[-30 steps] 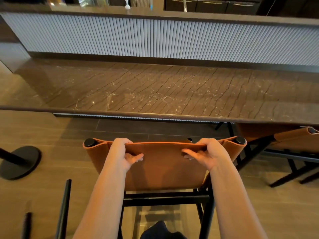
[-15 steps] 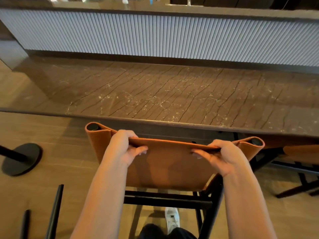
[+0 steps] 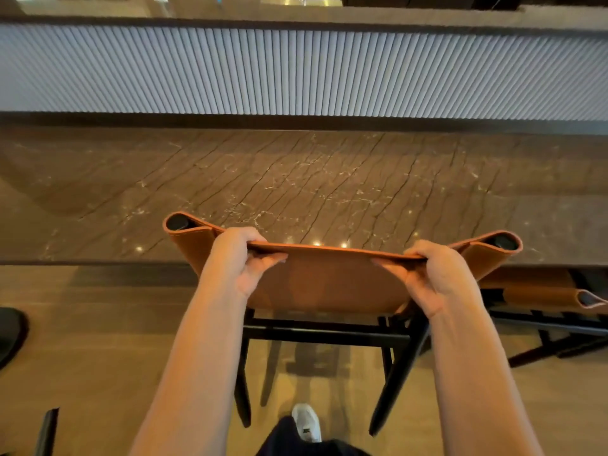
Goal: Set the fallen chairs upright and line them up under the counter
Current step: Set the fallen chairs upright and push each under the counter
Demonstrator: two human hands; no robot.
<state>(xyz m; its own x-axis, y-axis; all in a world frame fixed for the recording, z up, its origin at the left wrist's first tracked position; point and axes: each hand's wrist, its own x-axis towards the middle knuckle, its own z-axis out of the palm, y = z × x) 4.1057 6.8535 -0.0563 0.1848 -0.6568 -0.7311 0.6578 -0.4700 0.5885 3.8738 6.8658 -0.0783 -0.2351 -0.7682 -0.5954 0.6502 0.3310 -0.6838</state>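
Note:
An upright chair with a tan leather backrest (image 3: 329, 281) and black metal legs stands in front of me, its back top level with the edge of the dark marble counter (image 3: 296, 185). My left hand (image 3: 241, 258) grips the top edge of the backrest on the left. On the right side my right hand (image 3: 431, 274) grips the same edge. The chair's seat is hidden below the backrest. A second tan chair (image 3: 543, 296) sits under the counter at the right.
A white ribbed panel (image 3: 296, 70) rises behind the counter. A round black base (image 3: 10, 334) lies on the wooden floor at far left, and a black bar (image 3: 46, 432) shows at the bottom left. My white shoe (image 3: 306, 422) is under the chair.
The chair has moved forward toward the counter with both hands on its backrest; its top now overlaps the counter edge, and I have stepped closer.

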